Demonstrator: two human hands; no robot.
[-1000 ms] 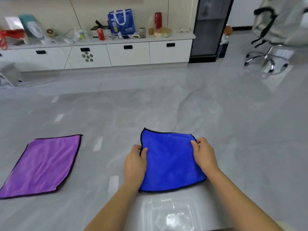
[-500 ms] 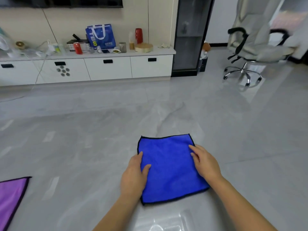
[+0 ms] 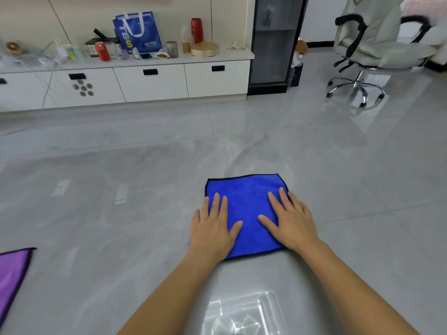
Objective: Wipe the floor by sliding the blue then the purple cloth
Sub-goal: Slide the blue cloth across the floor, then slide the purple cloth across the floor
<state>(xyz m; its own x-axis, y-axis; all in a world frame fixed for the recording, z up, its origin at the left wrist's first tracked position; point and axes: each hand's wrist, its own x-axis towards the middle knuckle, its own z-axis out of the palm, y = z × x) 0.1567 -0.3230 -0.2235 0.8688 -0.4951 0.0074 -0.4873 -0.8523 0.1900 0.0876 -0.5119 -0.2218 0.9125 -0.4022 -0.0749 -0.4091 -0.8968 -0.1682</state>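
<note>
A blue cloth (image 3: pixel 246 201) with a dark hem lies flat on the grey tiled floor (image 3: pixel 145 189), just right of centre. My left hand (image 3: pixel 212 229) rests palm down on its left edge, fingers spread, partly on the tile. My right hand (image 3: pixel 291 223) lies palm down on its right side, fingers apart too. Neither hand pinches the fabric. Only a corner of the purple cloth (image 3: pixel 12 276) shows at the far left edge, flat on the floor.
A low white cabinet (image 3: pixel 150 81) with a blue bag (image 3: pixel 136 32), cans and jars on top runs along the back wall. A dark glass cupboard (image 3: pixel 273 44) stands to its right. A pale swivel chair (image 3: pixel 372 52) stands at the back right.
Both hands went from gripping the blue cloth's side edges to lying flat on it. The cloth and my view slid right and forward, so the purple cloth is almost out of frame.
</note>
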